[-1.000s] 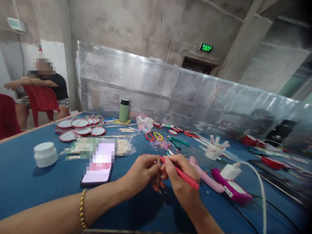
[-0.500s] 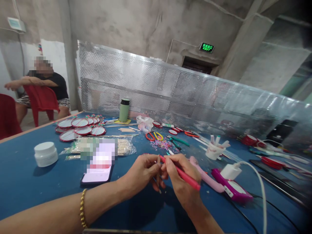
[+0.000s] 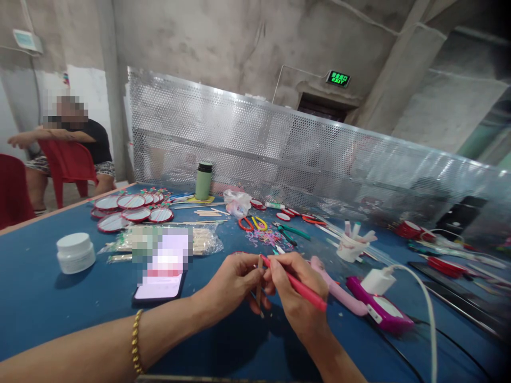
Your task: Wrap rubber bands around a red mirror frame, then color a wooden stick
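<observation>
Pinched in my left hand (image 3: 239, 279) is a slim wooden stick (image 3: 259, 284), held roughly upright above the blue table. My right hand (image 3: 297, 290) grips a red-pink pen (image 3: 305, 290) like a writing tool, its tip at the upper end of the stick. The fingers of both hands meet around the stick, and some of them are hidden. Left of my hands lies a lit phone (image 3: 159, 287), leaning against clear bags of wooden sticks (image 3: 205, 239). Just beyond my hands is a scatter of small coloured bands (image 3: 263, 238).
A white jar (image 3: 75, 252) and a pile of red-rimmed round discs (image 3: 131, 201) stand left. Behind are a green bottle (image 3: 203, 181), scissors (image 3: 253, 223) and green pliers (image 3: 293, 232). On the right are a pen cup (image 3: 350, 249) and a purple power strip (image 3: 383, 314) with cables.
Almost nothing differs. The pen's rear end has shifted very slightly left, while both hands keep their hold in the same place.
</observation>
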`<state>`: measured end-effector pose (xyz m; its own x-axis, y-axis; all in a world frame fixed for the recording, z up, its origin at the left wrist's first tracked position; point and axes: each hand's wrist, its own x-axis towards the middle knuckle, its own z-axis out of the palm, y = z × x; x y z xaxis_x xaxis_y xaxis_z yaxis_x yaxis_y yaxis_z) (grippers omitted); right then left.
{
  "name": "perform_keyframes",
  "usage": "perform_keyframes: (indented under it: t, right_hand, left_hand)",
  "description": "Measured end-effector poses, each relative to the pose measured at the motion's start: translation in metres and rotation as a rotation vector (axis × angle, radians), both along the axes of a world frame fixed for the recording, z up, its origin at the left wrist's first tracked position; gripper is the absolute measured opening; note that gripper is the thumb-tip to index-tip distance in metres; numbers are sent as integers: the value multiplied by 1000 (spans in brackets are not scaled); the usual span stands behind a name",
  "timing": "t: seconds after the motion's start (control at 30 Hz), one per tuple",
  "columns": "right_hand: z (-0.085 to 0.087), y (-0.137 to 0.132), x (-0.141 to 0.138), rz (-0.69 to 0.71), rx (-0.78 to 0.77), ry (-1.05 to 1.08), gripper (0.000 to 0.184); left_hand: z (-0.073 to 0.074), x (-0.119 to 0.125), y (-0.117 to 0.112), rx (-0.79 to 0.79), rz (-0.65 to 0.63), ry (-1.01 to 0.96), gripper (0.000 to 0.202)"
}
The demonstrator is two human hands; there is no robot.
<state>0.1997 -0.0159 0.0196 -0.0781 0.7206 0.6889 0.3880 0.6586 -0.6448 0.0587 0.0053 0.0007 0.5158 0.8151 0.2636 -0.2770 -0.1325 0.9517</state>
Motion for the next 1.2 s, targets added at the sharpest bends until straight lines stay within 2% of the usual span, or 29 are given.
perform_keyframes:
  t: [1.2]
  right_hand:
    - [-3, 3, 2, -12, 16, 2, 16]
  left_hand:
    - [-1, -1, 2, -3, -13, 2, 33]
